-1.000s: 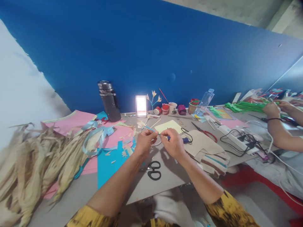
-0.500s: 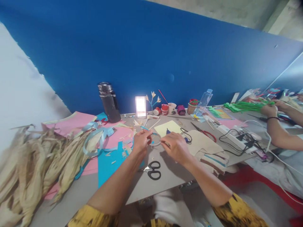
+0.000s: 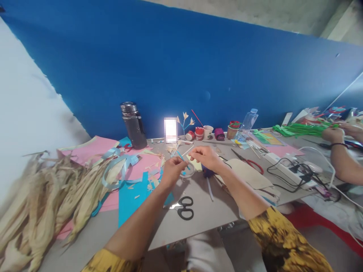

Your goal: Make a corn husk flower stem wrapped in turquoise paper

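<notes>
Pinched in my left hand point(image 3: 173, 172) is a thin blue-wrapped stem point(image 3: 180, 155); a pale dried-husk flower point(image 3: 171, 147) appears at its upper end. My right hand point(image 3: 208, 156) hovers just right of the stem, fingers bent together; anything between them is too small to make out. Below the fingertips a roll of clear tape point(image 3: 190, 173) lies on the table. Partly hidden under my right wrist is a dark blue glue gun point(image 3: 208, 172), with a whitish glue stick point(image 3: 210, 189) extending towards me. Black-handled scissors point(image 3: 185, 208) lie nearer the front edge.
Dried husks point(image 3: 42, 200), pink paper point(image 3: 87, 149) and blue paper point(image 3: 132, 204) cover the left side. A dark flask point(image 3: 133, 126) stands by the wall. At right are red-handled scissors point(image 3: 249, 162), a power strip point(image 3: 287, 170) with cables, and another person's hands point(image 3: 334, 136).
My right hand has moved up and slightly inward, away from the tape roll. The stem in my left hand now points more steeply up. More of the glue gun and its stick shows.
</notes>
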A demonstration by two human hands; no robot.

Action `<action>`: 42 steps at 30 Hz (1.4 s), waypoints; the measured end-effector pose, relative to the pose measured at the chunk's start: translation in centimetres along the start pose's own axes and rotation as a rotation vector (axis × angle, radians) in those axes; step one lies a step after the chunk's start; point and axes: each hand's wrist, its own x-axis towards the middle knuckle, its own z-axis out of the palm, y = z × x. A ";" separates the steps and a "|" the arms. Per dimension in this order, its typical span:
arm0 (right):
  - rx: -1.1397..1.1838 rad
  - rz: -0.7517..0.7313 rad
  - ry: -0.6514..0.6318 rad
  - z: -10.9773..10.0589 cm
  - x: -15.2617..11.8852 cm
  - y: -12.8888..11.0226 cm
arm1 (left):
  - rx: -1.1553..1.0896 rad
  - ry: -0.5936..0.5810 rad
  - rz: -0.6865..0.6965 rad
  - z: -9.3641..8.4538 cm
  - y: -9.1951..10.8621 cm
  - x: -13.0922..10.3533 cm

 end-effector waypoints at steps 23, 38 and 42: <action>0.535 0.117 0.072 2.0 0.6 2.9 | 0.242 -0.126 0.005 0.6 0.1 -0.6; 0.859 0.144 -0.089 1.3 0.1 3.8 | -0.368 -0.396 -0.363 0.4 -0.4 -1.0; 0.911 0.125 -0.017 0.7 0.6 4.3 | -0.216 -0.423 -0.379 0.0 -0.2 -0.7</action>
